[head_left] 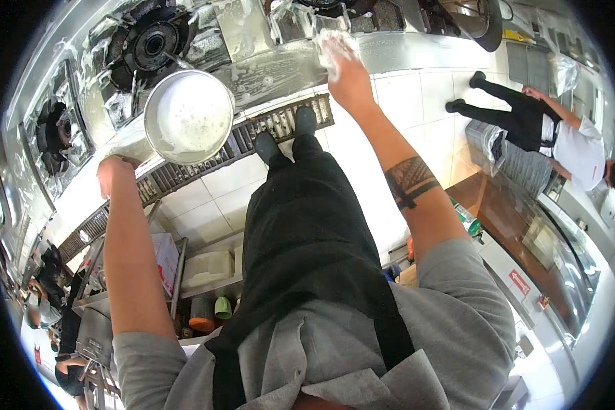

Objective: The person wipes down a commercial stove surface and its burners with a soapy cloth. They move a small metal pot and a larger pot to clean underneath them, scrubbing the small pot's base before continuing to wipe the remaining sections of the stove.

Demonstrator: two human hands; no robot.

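Observation:
My right hand (pixel 346 72) is covered in white foam and lies against the metal front edge of the stove (pixel 396 51). Its fingers are bent around something foamy whose kind the suds hide. Down at the left, my left hand (pixel 115 174) rests by the stove's front rim, just beside a round pot (pixel 190 117). Its fingers curl down out of sight, and I cannot see whether they grip the rim. White, bubbly liquid fills the pot, which sits at the stove's front near a burner (pixel 155 45). Suds streak the metal around the burners.
A dark floor grate (pixel 242 137) runs along the stove, near my shoes. A wok (pixel 482 24) stands at the upper right. Another person (pixel 526 123) stands at the right near stacked grey crates (pixel 526 167). Shelves with a white tray (pixel 208 268) lie lower left; more people are beyond.

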